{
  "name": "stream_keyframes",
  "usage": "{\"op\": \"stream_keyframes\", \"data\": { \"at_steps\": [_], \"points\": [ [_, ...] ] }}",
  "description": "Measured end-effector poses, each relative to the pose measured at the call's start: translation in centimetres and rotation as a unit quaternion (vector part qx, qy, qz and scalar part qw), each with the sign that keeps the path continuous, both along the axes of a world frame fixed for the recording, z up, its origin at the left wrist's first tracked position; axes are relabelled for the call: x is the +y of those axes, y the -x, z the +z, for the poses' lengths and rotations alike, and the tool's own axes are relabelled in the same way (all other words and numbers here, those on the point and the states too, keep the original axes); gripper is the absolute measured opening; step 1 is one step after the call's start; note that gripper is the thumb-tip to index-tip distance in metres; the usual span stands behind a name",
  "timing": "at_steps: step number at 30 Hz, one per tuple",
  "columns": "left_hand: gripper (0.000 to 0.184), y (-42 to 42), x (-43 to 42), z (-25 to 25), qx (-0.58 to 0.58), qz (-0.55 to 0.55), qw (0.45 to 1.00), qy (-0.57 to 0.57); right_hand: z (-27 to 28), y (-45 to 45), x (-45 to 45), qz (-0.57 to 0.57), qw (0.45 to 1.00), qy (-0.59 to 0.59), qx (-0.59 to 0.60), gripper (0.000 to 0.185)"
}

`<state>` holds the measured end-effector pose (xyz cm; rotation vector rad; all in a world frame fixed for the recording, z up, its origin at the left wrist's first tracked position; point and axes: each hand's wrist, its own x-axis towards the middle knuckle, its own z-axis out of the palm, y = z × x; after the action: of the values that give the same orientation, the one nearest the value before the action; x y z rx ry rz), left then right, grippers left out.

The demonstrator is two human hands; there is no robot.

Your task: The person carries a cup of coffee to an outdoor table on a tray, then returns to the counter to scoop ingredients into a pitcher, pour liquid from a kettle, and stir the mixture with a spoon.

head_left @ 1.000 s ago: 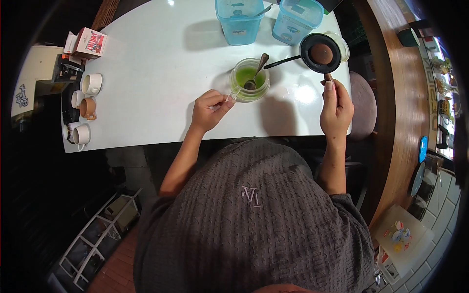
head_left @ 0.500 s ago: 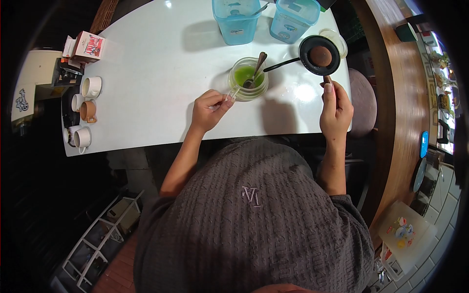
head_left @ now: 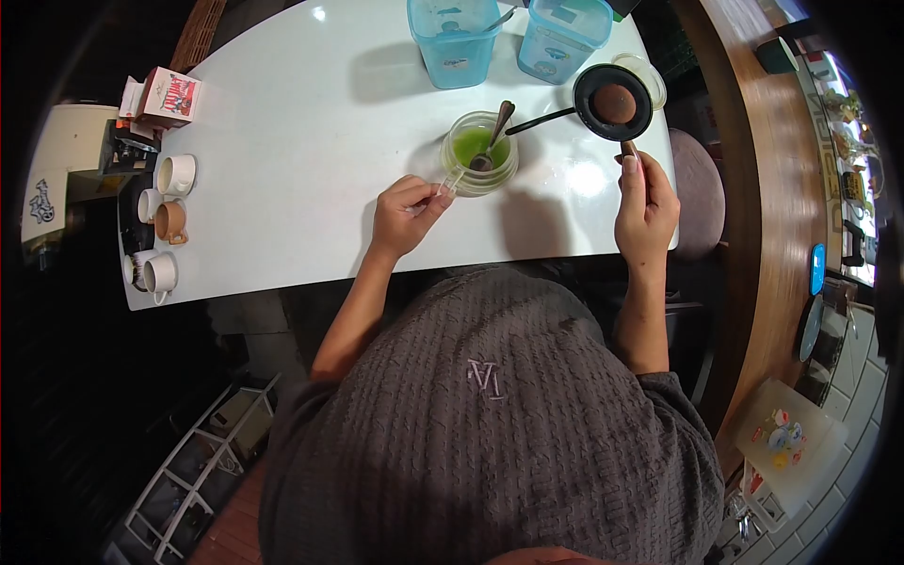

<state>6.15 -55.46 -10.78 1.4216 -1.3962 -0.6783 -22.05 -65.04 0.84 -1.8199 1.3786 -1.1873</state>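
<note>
My left hand point(head_left: 411, 213) pinches the handle of a clear glass mug point(head_left: 483, 185) standing on the white table. Bright green liquid point(head_left: 471, 144) lies in it, and a metal spoon point(head_left: 504, 120) leans inside against the rim. My right hand point(head_left: 647, 207) is wrapped round the brown handle of a black gooseneck kettle point(head_left: 586, 115) with a round brown lid knob. The kettle is off to the right of the mug, its thin spout reaching left to the mug's rim. I cannot make out a stream of water at the spout tip.
Two blue plastic tubs point(head_left: 452, 52) stand at the back, a spoon across one. Behind the kettle is a round pale lid or container point(head_left: 650, 80). Several cups point(head_left: 176, 174) and a red-and-white carton point(head_left: 171, 97) line the left edge of the white table point(head_left: 282, 160).
Both hands keep their grips, and the kettle spout stays at the mug's rim. The view has shifted very slightly; little else differs.
</note>
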Motion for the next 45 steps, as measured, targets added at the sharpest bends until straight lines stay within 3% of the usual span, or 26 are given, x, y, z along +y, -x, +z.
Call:
{"op": "stream_keyframes", "data": {
  "at_steps": [14,25,32,34,45],
  "points": [
    [0.012,0.0,-0.1,0.4,-0.011,-0.030,0.999,0.016,0.0,-1.4,1.3,-0.009,1.000,0.010,0.012,0.025],
    [0.021,-0.3,-0.1,1.8,-0.086,-0.044,0.995,-0.034,1.0,-2.4,2.8,-0.066,0.998,0.005,0.012,0.023],
    [0.017,-0.3,-0.1,1.9,-0.067,-0.041,0.997,-0.020,1.6,-2.6,3.3,-0.095,0.995,0.015,0.022,0.023],
    [0.027,-0.4,0.0,2.3,-0.090,-0.045,0.994,-0.050,1.6,-2.7,3.4,-0.096,0.995,0.018,0.015,0.026],
    [0.028,-0.5,0.0,2.4,-0.097,-0.044,0.994,-0.040,2.1,-2.5,3.1,-0.103,0.994,0.036,0.007,0.029]
  ]
}}
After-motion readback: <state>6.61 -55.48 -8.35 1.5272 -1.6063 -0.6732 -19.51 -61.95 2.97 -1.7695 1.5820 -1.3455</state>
